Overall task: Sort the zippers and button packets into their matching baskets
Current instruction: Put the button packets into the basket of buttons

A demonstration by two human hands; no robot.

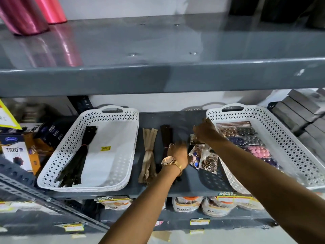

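Observation:
Two white perforated baskets stand on the grey shelf. The left basket (123, 184) holds a bundle of black zippers (77, 155). The right basket (284, 141) holds several button packets (246, 136). Between them lie a beige zipper bundle (147, 150), a dark brown zipper bundle (166, 136) and loose button packets (209, 161). My left hand (177, 152), with a gold watch on its wrist, rests on the dark brown zippers next to the loose packets. My right hand (205, 132) pinches a small button packet (195, 140) beside the right basket's left wall.
The upper shelf (158, 76) overhangs closely above. Boxes marked TRIO (17, 152) stand at the left, and dark grey boxes (302, 113) are stacked at the right. Food pouches (190, 204) fill the shelf below. Pink rolls (29, 14) stand on top.

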